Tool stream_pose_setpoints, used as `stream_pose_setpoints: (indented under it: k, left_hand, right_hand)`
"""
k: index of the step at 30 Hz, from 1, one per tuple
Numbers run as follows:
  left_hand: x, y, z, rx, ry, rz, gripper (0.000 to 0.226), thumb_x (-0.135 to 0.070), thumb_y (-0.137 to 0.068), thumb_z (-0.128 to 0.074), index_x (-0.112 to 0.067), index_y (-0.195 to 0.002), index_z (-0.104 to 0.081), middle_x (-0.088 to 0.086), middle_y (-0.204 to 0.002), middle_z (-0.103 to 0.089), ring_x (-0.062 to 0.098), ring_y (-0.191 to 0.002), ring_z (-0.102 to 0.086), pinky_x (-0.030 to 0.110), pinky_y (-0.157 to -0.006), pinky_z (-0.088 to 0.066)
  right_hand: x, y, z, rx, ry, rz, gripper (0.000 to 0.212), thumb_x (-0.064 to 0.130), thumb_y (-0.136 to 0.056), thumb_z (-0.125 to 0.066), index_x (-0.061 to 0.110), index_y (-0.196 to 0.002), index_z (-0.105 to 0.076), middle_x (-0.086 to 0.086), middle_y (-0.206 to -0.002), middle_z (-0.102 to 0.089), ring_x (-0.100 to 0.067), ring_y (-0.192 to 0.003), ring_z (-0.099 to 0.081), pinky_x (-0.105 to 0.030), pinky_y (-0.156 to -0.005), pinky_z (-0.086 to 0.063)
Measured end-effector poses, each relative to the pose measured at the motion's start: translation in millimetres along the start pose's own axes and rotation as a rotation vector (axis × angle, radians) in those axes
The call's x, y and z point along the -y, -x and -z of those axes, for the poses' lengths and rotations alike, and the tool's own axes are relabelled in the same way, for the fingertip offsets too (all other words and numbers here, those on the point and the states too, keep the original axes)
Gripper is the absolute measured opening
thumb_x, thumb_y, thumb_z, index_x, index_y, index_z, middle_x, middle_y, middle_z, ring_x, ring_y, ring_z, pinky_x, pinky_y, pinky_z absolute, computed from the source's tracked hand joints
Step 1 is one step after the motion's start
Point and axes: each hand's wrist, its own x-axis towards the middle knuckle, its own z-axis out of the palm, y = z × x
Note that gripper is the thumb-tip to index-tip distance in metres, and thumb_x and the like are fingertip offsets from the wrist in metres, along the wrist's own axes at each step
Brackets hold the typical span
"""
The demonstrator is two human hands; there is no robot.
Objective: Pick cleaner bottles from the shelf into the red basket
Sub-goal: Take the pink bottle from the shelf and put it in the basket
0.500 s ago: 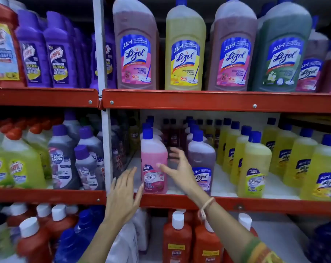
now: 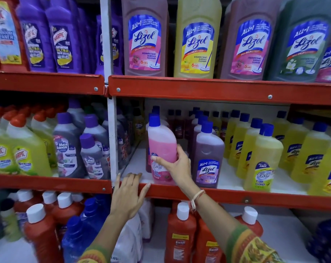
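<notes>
A pink Bactin cleaner bottle (image 2: 161,145) with a blue cap stands tilted at the front of the middle shelf. My right hand (image 2: 177,165) is wrapped around its lower half, thumb across the label. My left hand (image 2: 127,194) lies flat with spread fingers on the red front lip of that shelf (image 2: 227,196), just left of the bottle and holding nothing. A purple Lizol bottle (image 2: 208,154) stands right beside the pink one. No red basket is in view.
Yellow bottles (image 2: 263,158) fill the middle shelf to the right. Large Lizol bottles (image 2: 196,38) line the top shelf. Red bottles with white caps (image 2: 179,234) stand below. A white upright post (image 2: 111,137) divides the left bay of green and grey bottles.
My right hand has closed around the pink bottle and tipped it. My left hand rose from below the shelf onto its red front edge. The camera moved closer.
</notes>
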Motion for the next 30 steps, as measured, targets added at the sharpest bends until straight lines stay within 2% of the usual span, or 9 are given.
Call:
stream_pose_setpoints:
  k: [5, 10, 13, 15, 18, 20, 24, 27, 30]
  left_hand:
    - [0, 2, -3, 0.009, -0.001, 0.007, 0.075, -0.064, -0.092, -0.006, -0.016, -0.123, -0.054, 0.002, -0.117, -0.063, 0.021, -0.118, -0.052, 0.047, -0.115, -0.015]
    - [-9, 3, 3, 0.053, -0.026, 0.054, 0.091, -0.07, -0.084, 0.006, -0.015, -0.124, -0.055, 0.004, -0.122, -0.063, 0.022, -0.12, -0.051, 0.052, -0.115, -0.016]
    - [-21, 4, 8, 0.084, -0.017, 0.021, 0.099, -0.072, -0.079, 0.013, -0.016, -0.127, -0.053, 0.003, -0.128, -0.06, 0.021, -0.124, -0.05, 0.058, -0.113, -0.016]
    - [-32, 6, 11, 0.134, 0.003, -0.039, 0.109, -0.074, -0.071, 0.023, -0.018, -0.132, -0.047, 0.002, -0.136, -0.053, 0.018, -0.13, -0.043, 0.059, -0.114, -0.012]
    - [-45, 7, 10, 0.183, 0.007, -0.085, 0.115, -0.075, -0.064, 0.029, -0.019, -0.135, -0.042, 0.0, -0.138, -0.05, 0.017, -0.131, -0.04, 0.06, -0.113, -0.009]
    - [-48, 11, 8, 0.156, 0.034, -0.08, 0.104, -0.075, -0.076, 0.016, -0.016, -0.128, -0.051, 0.003, -0.127, -0.059, 0.021, -0.123, -0.049, 0.062, -0.111, -0.016]
    - [-43, 16, -5, 0.078, 0.026, -0.089, 0.079, -0.066, -0.09, -0.003, -0.017, -0.122, -0.055, 0.004, -0.119, -0.064, 0.024, -0.119, -0.054, 0.06, -0.109, -0.022]
    - [-47, 18, -5, 0.1, 0.04, -0.068, 0.083, -0.069, -0.087, 0.0, -0.018, -0.129, -0.05, 0.005, -0.131, -0.058, 0.024, -0.129, -0.046, 0.059, -0.113, -0.016]
    - [-57, 12, 8, 0.184, 0.141, 0.035, 0.102, -0.08, -0.072, 0.014, -0.022, -0.141, -0.035, 0.002, -0.15, -0.038, 0.019, -0.142, -0.023, 0.056, -0.116, 0.003]
  right_hand:
    - [33, 19, 17, -0.252, 0.271, 0.233, 0.064, 0.067, -0.065, -0.071, 0.026, -0.11, -0.052, 0.003, -0.101, -0.063, -0.017, -0.091, -0.061, -0.041, -0.069, -0.057]
    - [55, 49, 46, -0.295, 0.226, 0.31, 0.064, 0.059, -0.064, -0.078, 0.021, -0.112, -0.057, 0.005, -0.102, -0.064, -0.012, -0.09, -0.06, -0.025, -0.066, -0.052]
    - [60, 60, 66, -0.041, -0.23, 0.158, 0.055, 0.035, -0.062, -0.088, 0.021, -0.109, -0.064, -0.001, -0.102, -0.074, -0.017, -0.093, -0.07, -0.03, -0.073, -0.058]
    - [55, 64, 76, 0.134, -0.562, 0.021, 0.049, 0.024, -0.059, -0.09, 0.019, -0.103, -0.068, -0.005, -0.096, -0.077, -0.021, -0.087, -0.074, -0.034, -0.073, -0.058]
    - [41, 68, 84, 0.342, -0.813, -0.085, 0.066, 0.035, -0.043, -0.095, 0.011, -0.098, -0.068, -0.006, -0.087, -0.078, -0.02, -0.077, -0.074, -0.031, -0.068, -0.059]
    - [30, 71, 90, 0.479, -0.939, -0.157, 0.071, 0.039, -0.041, -0.095, 0.009, -0.1, -0.069, -0.007, -0.088, -0.078, -0.019, -0.078, -0.074, -0.033, -0.072, -0.061]
    - [19, 79, 103, 0.767, -1.039, -0.133, 0.061, 0.041, -0.074, -0.076, 0.014, -0.125, -0.058, -0.002, -0.113, -0.071, -0.018, -0.102, -0.068, -0.036, -0.091, -0.056]
    - [19, 82, 115, 0.859, -0.983, -0.201, 0.06, 0.04, -0.075, -0.076, 0.009, -0.122, -0.056, -0.004, -0.112, -0.07, -0.019, -0.1, -0.067, -0.036, -0.089, -0.056]
    - [13, 84, 129, 0.832, -0.953, -0.257, 0.062, 0.037, -0.071, -0.08, 0.003, -0.117, -0.056, -0.008, -0.108, -0.07, -0.022, -0.097, -0.068, -0.038, -0.087, -0.056]
